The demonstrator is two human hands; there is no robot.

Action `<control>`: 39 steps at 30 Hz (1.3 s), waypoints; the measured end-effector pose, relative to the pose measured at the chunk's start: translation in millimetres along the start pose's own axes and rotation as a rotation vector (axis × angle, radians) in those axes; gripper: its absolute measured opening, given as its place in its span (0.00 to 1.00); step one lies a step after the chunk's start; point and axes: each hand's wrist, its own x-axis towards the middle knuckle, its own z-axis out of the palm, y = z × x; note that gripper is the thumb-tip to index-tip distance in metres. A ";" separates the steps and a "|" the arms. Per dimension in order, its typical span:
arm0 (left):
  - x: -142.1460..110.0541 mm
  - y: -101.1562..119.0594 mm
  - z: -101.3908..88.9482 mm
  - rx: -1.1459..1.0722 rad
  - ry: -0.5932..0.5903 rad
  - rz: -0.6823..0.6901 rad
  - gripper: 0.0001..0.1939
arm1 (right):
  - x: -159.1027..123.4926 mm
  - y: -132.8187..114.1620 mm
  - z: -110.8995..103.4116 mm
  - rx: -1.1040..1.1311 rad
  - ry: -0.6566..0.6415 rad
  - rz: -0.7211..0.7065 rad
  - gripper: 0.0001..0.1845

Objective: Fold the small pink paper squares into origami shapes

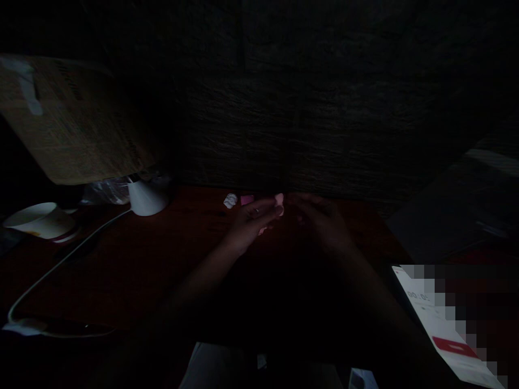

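In the dim light my left hand point(253, 220) pinches a small pale pink piece point(279, 200) between thumb and fingers. Its material is too dark to make out. Another bit of pink point(262, 231) shows below that hand. Just to the right, my right hand point(324, 220) is curled with its fingers drawn together, close to the pink piece but apart from it. Shadow hides what its fingertips hold, if anything. Behind my left hand, a flat pink rectangle point(247, 200) and a crumpled whitish lump point(231, 201) lie on the table.
A lamp with a white base point(146, 200) and a newsprint-like shade point(81, 119) stands on the brown table point(162, 259) at left. Its cable point(68, 256) runs forward. A paper cup point(40, 221) lies tipped. A lit phone screen point(436, 319) is at right; a dark wall point(259, 108) rises behind.
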 end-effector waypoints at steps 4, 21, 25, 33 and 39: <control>0.2 0.3 -1.5 -0.012 -0.022 -0.005 0.21 | -3.2 1.1 1.8 -0.002 -0.073 -0.031 0.14; 1.1 -2.3 -3.0 0.000 -0.113 0.031 0.19 | -3.7 1.8 1.6 -0.027 -0.151 -0.118 0.14; -0.3 -0.8 -2.0 -0.020 -0.130 0.027 0.19 | -4.2 -0.4 0.1 -0.036 -0.232 -0.155 0.15; 0.0 -0.1 -1.9 -0.028 -0.124 0.028 0.19 | -2.7 1.7 -1.7 -0.057 -0.232 -0.178 0.15; -0.4 -0.6 -3.0 -0.006 -0.117 0.029 0.19 | -1.9 5.1 0.0 -0.046 -0.204 -0.181 0.10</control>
